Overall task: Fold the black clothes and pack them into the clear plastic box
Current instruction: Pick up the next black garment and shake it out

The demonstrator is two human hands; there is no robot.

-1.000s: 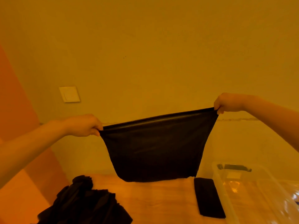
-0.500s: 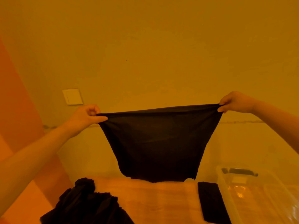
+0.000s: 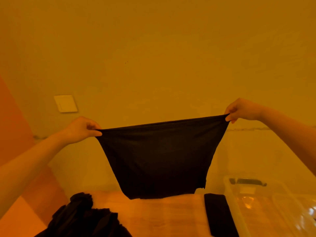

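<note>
We see a plain wall filling most of the view behind both hands, all under a heavy orange-yellow cast. Below the hands runs the table with a light wood-look top. Left of our left arm an orange panel slants down to the frame edge.

The black garment hangs in the air between the hands, top edge stretched taut, sides tapering to a ragged lower hem that dips just above the table's far edge; we cannot tell if it touches. It blocks the middle of the wall and the back strip of the table.

Below our right hand, at the lower right, sits the clear plastic box, open, with a dark handle at its far end; nothing black shows inside. Below our left hand, at the lower left, a pile of black clothes lies crumpled on the table, cut by the frame edge. Just beside the box's left wall lies a folded black piece, flat, long and narrow.

Left hand: fingers curled, pinching the garment's left top corner. Right hand: thumb and fingers pinching the right top corner, held higher than the left. A wall switch sits up and left of the left hand.
</note>
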